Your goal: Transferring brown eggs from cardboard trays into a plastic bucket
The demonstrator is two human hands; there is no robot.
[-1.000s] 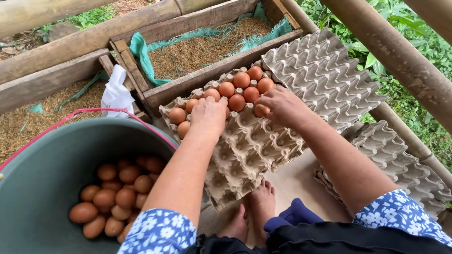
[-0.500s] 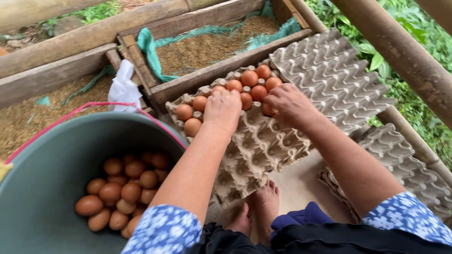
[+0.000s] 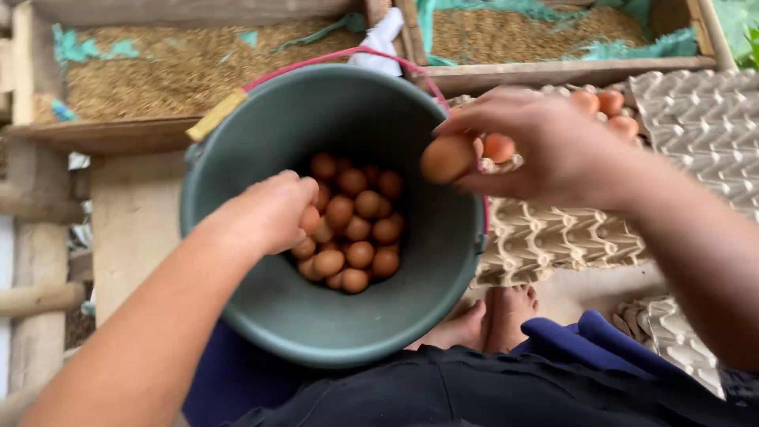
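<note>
Item: grey-green plastic bucket (image 3: pixel 316 316) with a pink wire handle (image 3: pixel 316 59) and a yellowish grip piece (image 3: pixel 216 115), set in front of the person's lap; holds a heap of brown eggs (image 3: pixel 356 229) at its bottom. Left hand (image 3: pixel 269 212): reached down inside the bucket, fingers curled shut around a brown egg (image 3: pixel 309 219) just above the heap, the knuckles toward the camera. Right hand (image 3: pixel 545 150): raised over the bucket's right rim, fingers closed on a second brown egg (image 3: pixel 447 158) pinched at the fingertips, with another egg (image 3: pixel 499 147) showing just behind it, whether held or lying in the tray cannot be told. Cardboard egg tray (image 3: pixel 553 237): grey pulp, lying to the right of the bucket and touching its rim, mostly bare cups; a few brown eggs (image 3: pixel 609 107) sit in its far corner. Second pulp tray (image 3: pixel 704 134): to the right, overlapping the first. Further tray stack (image 3: pixel 672 336): lower right, partly hidden by the arm. Wooden nest boxes (image 3: pixel 553 73): behind, lined with rice husk (image 3: pixel 182 71) and green netting (image 3: pixel 624 49). White cloth (image 3: pixel 381 39): hanging beyond the bucket's far rim. Bare feet (image 3: pixel 494 316): below the tray, beside dark blue fabric (image 3: pixel 601 348).
</note>
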